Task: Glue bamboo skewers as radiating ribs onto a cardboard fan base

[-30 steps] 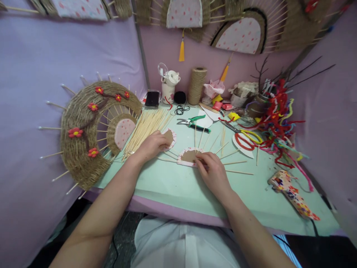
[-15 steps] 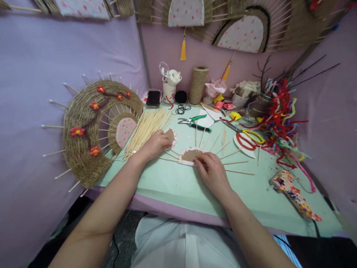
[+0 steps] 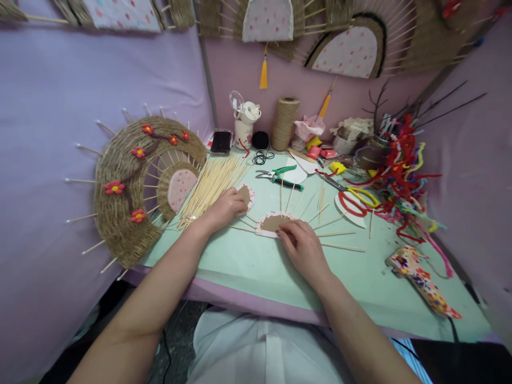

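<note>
A white garment (image 3: 260, 346) is being worn over the torso and is being shown just below the near edge of the table (image 3: 248, 266). A straight vertical fold is being carried down its middle. Both forearms are being shown bare from that edge back towards the elbows. The left hand (image 3: 224, 209) and the right hand (image 3: 304, 249), above the table, are being shown uncovered as well.
</note>
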`<state>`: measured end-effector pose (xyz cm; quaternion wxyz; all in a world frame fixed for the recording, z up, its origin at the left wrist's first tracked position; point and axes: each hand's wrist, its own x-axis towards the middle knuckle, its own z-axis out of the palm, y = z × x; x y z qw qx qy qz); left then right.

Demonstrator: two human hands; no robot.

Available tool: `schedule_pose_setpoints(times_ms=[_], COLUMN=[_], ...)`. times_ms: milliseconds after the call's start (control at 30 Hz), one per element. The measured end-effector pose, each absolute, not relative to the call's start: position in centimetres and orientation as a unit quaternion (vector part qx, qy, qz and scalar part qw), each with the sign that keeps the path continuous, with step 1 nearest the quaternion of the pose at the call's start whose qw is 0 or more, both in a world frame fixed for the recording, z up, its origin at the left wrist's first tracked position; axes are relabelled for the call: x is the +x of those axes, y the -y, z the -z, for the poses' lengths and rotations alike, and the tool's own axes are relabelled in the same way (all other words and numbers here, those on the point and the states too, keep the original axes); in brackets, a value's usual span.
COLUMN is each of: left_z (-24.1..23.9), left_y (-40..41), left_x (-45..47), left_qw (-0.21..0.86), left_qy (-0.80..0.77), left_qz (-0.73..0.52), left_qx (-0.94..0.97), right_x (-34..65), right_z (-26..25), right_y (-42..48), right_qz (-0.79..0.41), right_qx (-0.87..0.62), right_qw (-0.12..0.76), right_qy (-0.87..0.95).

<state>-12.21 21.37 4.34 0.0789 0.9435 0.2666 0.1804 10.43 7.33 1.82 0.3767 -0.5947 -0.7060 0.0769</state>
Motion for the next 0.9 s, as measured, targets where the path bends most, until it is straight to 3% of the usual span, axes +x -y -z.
schedule_pose_setpoints(times_ms=[233,400,600,900], left_z=[-4.6,-5.5,-4.5,-3.3], left_y=[-21.0,-16.4,-12.5,-13.6], left_x=[-12.8,-11.2,-8.7,-9.7], left_qw=[0.043,-0.008,0.009,0.001], left_qy=[-0.272,-0.278,-0.222,-0.426], left_qz=[-0.188,-0.267,-0.280,-0.331], left_qx=[0.943,0.923,0.934,0.842], right_x=[10.5,10.6,10.6,10.5], right_z=[-1.7,-1.5,-1.3,-1.3], right_y=[-7.3,-7.4,-7.4,-7.4], right_qz=[-0.091,-0.090,-0.080,-0.076], right_qx=[-0.595,-0.592,-0.584,-0.584], right_qw=[0.371,0.373,0.375,0.374], right_qy=[0.707,0.709,0.715,0.716])
